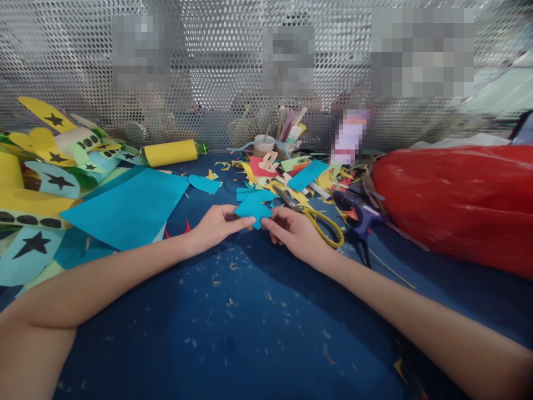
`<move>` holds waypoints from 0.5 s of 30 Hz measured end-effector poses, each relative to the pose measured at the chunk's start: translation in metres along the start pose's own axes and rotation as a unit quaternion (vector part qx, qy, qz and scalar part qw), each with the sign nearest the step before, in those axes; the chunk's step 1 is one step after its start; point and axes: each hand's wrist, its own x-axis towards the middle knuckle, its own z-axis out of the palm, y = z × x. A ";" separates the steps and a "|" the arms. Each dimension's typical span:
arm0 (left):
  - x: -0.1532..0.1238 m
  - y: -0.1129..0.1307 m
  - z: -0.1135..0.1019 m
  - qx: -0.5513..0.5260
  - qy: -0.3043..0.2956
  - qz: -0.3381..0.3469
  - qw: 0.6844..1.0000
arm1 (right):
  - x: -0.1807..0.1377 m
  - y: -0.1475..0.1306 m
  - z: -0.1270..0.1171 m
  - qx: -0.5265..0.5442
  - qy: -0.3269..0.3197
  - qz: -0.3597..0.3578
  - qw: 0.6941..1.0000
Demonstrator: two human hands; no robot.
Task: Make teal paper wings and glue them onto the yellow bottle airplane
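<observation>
- At the centre of the clock, the small blue paper (253, 208) is held up just above the bench (233, 333), between both hands.
- The left hand (214, 226) has its grip pinched on the paper's nearer left edge, thumb on top, forearm running back toward eight o'clock.
- The right hand (296, 229) pinches the opposite edge in its grip, forearm running back toward four.
- Just beyond, at twelve, more blue paper (244, 194) shows; whether it is joined to the held piece cannot be told.
- Near the right hand, at three, lie yellow-handled scissors (306, 211), then a dark glue gun (358, 215) and, farther out, a big red plastic bundle (458, 205).
- Toward one o'clock spread coloured paper scraps (308, 175).
- At nine lies a large blue sheet (131, 205), with star-marked model planes (35, 244) past it.
- Around ten to eleven, a yellow-wrapped bottle (170, 153) lies on its side.
- Far off at twelve, a cup of sticks (264, 146) stands before a perforated metal screen (225, 55).
</observation>
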 end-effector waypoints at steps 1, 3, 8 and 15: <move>0.000 0.000 0.000 0.000 0.009 0.001 1.000 | 0.000 0.000 0.000 -0.005 0.000 0.000 1.000; 0.001 0.000 0.000 -0.010 0.041 0.001 0.999 | 0.000 -0.001 0.000 -0.013 -0.003 0.005 1.000; 0.003 -0.003 0.001 -0.051 0.093 -0.015 0.994 | 0.000 -0.001 0.001 0.004 0.005 0.016 1.000; 0.001 -0.002 0.000 -0.039 0.075 -0.014 0.996 | 0.001 -0.005 -0.001 0.035 0.041 0.020 0.998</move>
